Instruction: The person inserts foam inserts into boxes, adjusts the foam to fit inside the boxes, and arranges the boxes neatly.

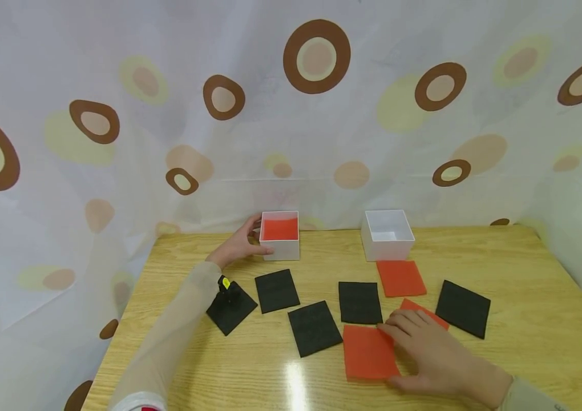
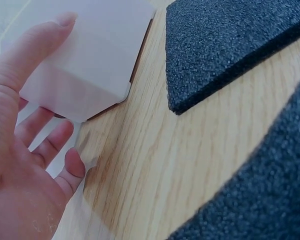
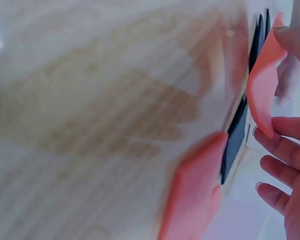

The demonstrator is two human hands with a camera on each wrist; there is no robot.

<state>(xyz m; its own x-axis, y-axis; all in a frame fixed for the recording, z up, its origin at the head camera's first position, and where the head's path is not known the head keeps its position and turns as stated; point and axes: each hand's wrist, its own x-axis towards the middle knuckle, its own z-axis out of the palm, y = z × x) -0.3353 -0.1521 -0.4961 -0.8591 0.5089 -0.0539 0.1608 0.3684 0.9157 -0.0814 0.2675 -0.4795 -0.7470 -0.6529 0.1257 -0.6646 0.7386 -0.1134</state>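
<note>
The red pad (image 1: 421, 313) is pinched at its edge by the right hand (image 1: 432, 348), partly hidden beneath it (just beyond the fingers). It is best lifted flat. The left box (image 1: 280, 235) is steadied by the left hand (image 1: 239, 244), fingers relaxed.

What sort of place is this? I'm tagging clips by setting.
Probably a staged tabletop recording set, not a lived-in room: a light wooden table closed in by a hung white curtain with brown circles, bearing only two white square boxes and red and black foam squares.
</note>
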